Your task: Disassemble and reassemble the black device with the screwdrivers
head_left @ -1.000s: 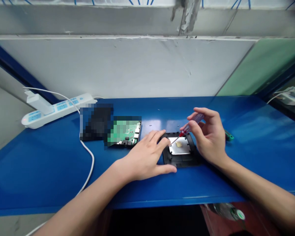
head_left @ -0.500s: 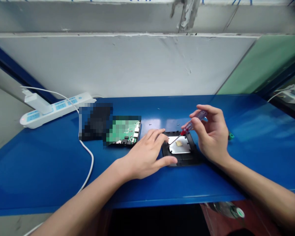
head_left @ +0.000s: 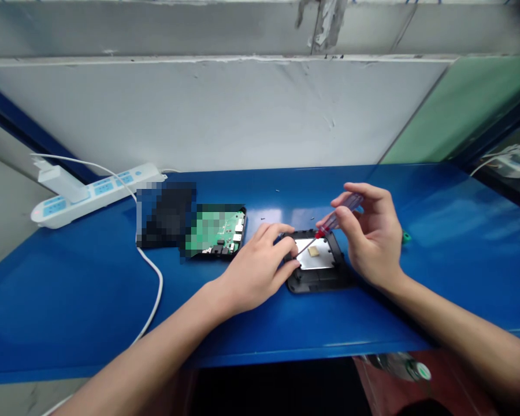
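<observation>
Pinching screwdriver [head_left: 328, 224], right hand [head_left: 375, 248] holds it slanted over black casing [head_left: 318, 282]; left hand [head_left: 256, 268] crowds the tip, perhaps to steady it; cannot tell if pinching anything

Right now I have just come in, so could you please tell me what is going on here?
A person's right hand holds a screwdriver, angled down to the left edge of a silver plate in a black cover. The left hand is at the cover's left side, close to the screwdriver's tip. Farther left on the blue table lies a green circuit board.
</observation>
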Action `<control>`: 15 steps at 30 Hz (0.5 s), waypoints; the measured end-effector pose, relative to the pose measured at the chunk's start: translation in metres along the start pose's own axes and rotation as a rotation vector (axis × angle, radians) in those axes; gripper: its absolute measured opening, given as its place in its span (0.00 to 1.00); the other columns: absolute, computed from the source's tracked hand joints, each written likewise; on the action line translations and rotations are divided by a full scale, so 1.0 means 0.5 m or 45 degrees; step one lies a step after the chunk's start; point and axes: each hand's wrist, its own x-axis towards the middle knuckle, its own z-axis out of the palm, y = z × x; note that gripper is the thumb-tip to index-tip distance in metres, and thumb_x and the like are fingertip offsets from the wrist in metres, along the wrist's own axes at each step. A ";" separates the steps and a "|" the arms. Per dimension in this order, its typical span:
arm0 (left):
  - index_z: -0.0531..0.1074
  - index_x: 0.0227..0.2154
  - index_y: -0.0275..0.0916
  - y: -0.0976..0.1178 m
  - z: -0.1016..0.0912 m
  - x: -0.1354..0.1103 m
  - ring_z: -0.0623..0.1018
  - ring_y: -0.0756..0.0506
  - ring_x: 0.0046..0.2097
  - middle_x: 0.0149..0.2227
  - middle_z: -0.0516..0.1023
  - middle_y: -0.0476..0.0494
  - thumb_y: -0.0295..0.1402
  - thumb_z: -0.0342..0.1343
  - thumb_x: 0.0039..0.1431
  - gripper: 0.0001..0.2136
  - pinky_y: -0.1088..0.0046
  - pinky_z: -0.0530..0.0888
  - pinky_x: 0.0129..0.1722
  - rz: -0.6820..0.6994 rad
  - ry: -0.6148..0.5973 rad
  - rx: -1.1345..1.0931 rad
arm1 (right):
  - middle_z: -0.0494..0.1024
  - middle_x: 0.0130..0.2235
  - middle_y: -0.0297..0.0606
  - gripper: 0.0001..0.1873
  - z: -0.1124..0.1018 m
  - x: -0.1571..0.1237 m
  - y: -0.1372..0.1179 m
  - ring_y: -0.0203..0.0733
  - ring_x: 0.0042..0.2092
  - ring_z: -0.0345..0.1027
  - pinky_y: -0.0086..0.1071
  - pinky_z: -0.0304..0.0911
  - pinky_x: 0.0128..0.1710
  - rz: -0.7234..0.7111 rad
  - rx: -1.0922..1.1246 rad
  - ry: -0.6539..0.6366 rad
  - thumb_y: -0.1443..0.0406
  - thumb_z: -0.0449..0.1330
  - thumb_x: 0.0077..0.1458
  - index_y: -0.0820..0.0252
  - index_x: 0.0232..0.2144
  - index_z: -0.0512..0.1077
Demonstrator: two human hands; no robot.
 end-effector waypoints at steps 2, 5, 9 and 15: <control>0.71 0.37 0.43 -0.001 0.001 0.000 0.68 0.38 0.58 0.55 0.70 0.42 0.30 0.56 0.67 0.01 0.54 0.71 0.56 -0.001 0.017 -0.018 | 0.72 0.40 0.35 0.14 0.001 0.000 -0.002 0.39 0.32 0.75 0.39 0.79 0.32 -0.005 0.012 0.002 0.62 0.61 0.63 0.45 0.51 0.68; 0.73 0.38 0.43 -0.001 0.002 0.000 0.69 0.40 0.50 0.47 0.71 0.43 0.31 0.57 0.66 0.01 0.58 0.73 0.51 -0.026 0.055 -0.044 | 0.72 0.40 0.35 0.14 0.001 0.001 -0.003 0.38 0.32 0.75 0.38 0.79 0.32 -0.014 0.024 0.025 0.63 0.61 0.63 0.45 0.51 0.68; 0.76 0.39 0.43 -0.001 -0.002 0.002 0.69 0.42 0.44 0.40 0.72 0.45 0.29 0.56 0.66 0.05 0.62 0.72 0.46 -0.028 0.148 -0.093 | 0.71 0.40 0.34 0.15 -0.001 0.001 -0.001 0.37 0.31 0.74 0.38 0.79 0.31 -0.036 0.048 0.045 0.64 0.60 0.63 0.45 0.51 0.68; 0.80 0.39 0.44 0.001 -0.013 0.007 0.73 0.44 0.42 0.36 0.75 0.48 0.30 0.60 0.64 0.04 0.64 0.71 0.44 -0.110 0.205 -0.268 | 0.72 0.39 0.34 0.13 0.001 0.000 -0.005 0.39 0.31 0.75 0.39 0.79 0.32 -0.010 0.016 0.049 0.62 0.61 0.63 0.46 0.49 0.67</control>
